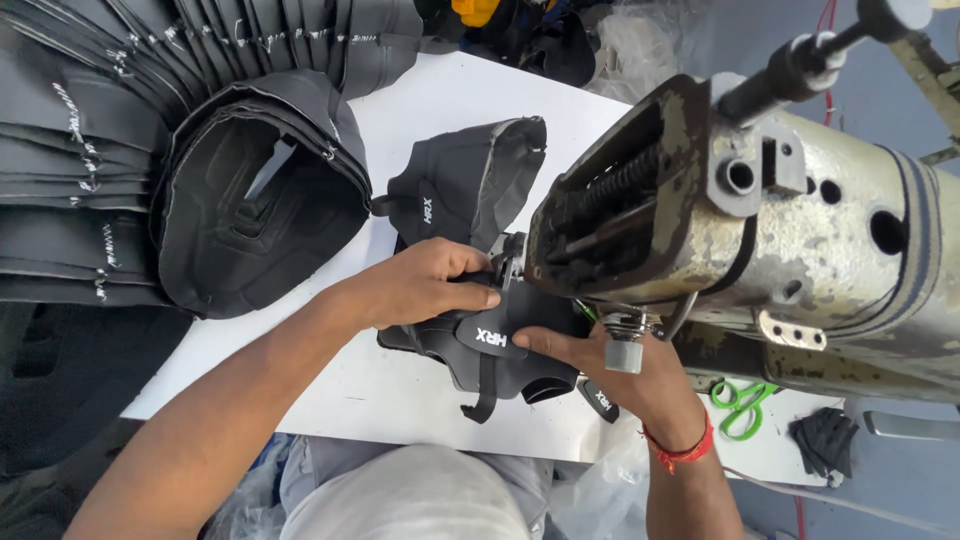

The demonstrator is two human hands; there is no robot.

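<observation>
While the fingers [470, 297] of the left hand [425, 283] curl down over the top of a black shoe upper [490, 340], gripping it from above, the right hand [620, 375] holds the same piece from the near side, its thumb pressed flat along the lower edge and the remaining fingers tucked underneath, out of sight. Both hands are closed on the upper, which sits on the white surface [400, 390] just under the head of an old, worn sewing machine [740, 230], right against the needle area. A small strap and a loop hang from the front of the piece toward the person. A red thread bracelet [682, 448] circles the right wrist.

Behind the left hand, touching the held piece, lies a second black upper [470, 180], open side up. Farther left, a large black moulded panel [255, 200] rests partly on the surface, beside a fanned stack of dark stitched pieces [80, 150] that fills the top left corner. On the right, near the machine base, green-handled scissors [740, 405] lie on the surface, with a small black scrap [822, 440] just beyond them.
</observation>
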